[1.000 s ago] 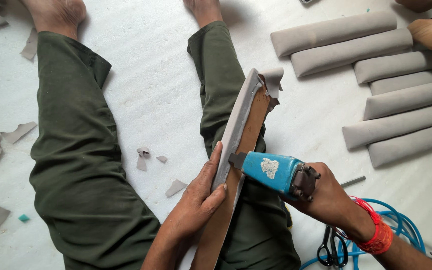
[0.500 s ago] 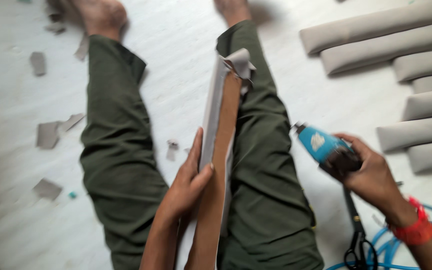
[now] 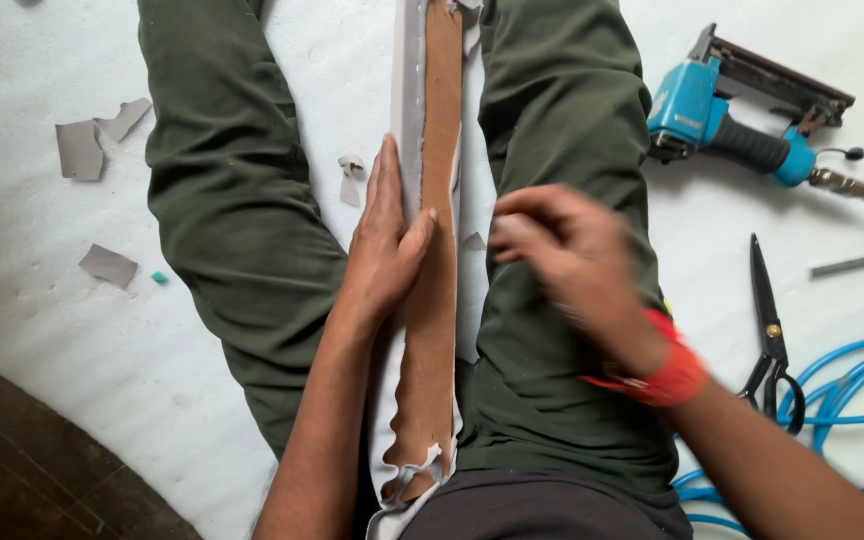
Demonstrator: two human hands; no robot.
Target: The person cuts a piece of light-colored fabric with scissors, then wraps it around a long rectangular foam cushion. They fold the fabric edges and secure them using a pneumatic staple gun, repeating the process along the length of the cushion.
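Brown strip (image 3: 439, 300) edge under flat left hand (image 3: 387, 240), blurred right hand (image 3: 572, 265) seemingly empty

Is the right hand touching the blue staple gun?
Apart. The head view shows the right hand over the leg, with bare white floor between it and the blue staple gun.

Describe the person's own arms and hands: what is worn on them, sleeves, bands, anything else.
Both forearms are bare, with no sleeves in view and no gloves. The left hand carries no ring, watch or band that shows. The right hand is blurred; its wrist wears a red-orange band, seemingly several strands wound together. Nothing else shows on either arm.
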